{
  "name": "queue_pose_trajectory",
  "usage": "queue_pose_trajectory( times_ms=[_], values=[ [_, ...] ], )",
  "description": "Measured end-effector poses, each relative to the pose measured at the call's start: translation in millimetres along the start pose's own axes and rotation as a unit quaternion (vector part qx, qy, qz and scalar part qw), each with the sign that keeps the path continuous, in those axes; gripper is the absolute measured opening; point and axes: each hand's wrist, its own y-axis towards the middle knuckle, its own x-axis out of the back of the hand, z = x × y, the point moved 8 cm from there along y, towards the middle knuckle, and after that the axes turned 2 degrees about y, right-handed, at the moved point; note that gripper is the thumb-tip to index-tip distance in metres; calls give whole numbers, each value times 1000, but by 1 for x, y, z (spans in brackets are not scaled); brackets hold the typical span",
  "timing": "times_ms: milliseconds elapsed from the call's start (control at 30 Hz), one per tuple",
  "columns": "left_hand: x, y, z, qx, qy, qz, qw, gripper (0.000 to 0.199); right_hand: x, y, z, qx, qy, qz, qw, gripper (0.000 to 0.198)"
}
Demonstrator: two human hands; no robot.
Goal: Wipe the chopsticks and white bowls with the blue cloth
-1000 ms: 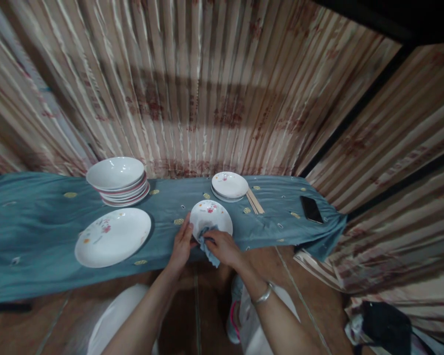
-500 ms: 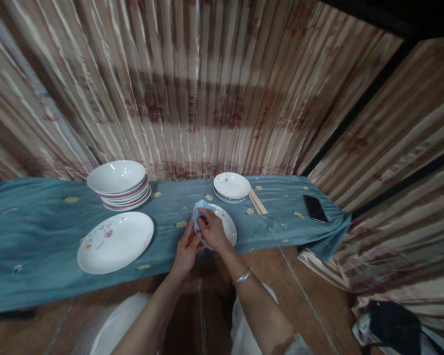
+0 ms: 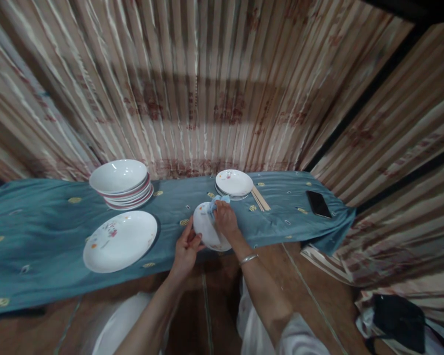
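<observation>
A small white plate (image 3: 209, 231) with a floral print is tilted up over the front part of the table. My left hand (image 3: 187, 245) grips its left edge, thumb on the upper face. Bunched in the fingers of my right hand (image 3: 225, 219) is a light blue cloth (image 3: 215, 203), pressed against the plate's upper right area. Part of the plate lies hidden behind the right hand. Just beyond, a short stack of similar small plates (image 3: 234, 182) stands beside several wooden chopsticks (image 3: 261, 198).
A teal tablecloth (image 3: 170, 217) covers the narrow table. On the left are a stack of bowls and plates (image 3: 120, 177) and a large oval plate (image 3: 120, 241). A black phone (image 3: 318, 203) lies at the right end. Pleated curtains (image 3: 196, 88) hang behind; a black bag (image 3: 399, 323) sits lower right.
My right hand has moved with the cloth from the plate's left edge toward its upper right. More of the plate's face shows now. My left hand stays at the left edge.
</observation>
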Motion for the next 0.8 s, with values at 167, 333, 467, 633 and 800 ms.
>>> queue_pose_trajectory(
  times_ms=[167,333,467,633,800],
  values=[
    [4,-1,-6,-16,-6,-4,1000,88,4,-15,-3,33,-21,75,996,28],
    [8,0,-5,-17,-10,-10,1000,88,3,-44,-2,35,-60,149,986,27],
    [7,1,-6,-17,-11,-5,1000,87,11,-65,6,25,-17,188,982,24],
    [7,1,-6,-13,0,2,1000,85,21,-75,30,47,118,183,975,23],
    [8,2,-7,-9,11,0,1000,81,24,-69,52,67,209,160,962,27]
  ],
)
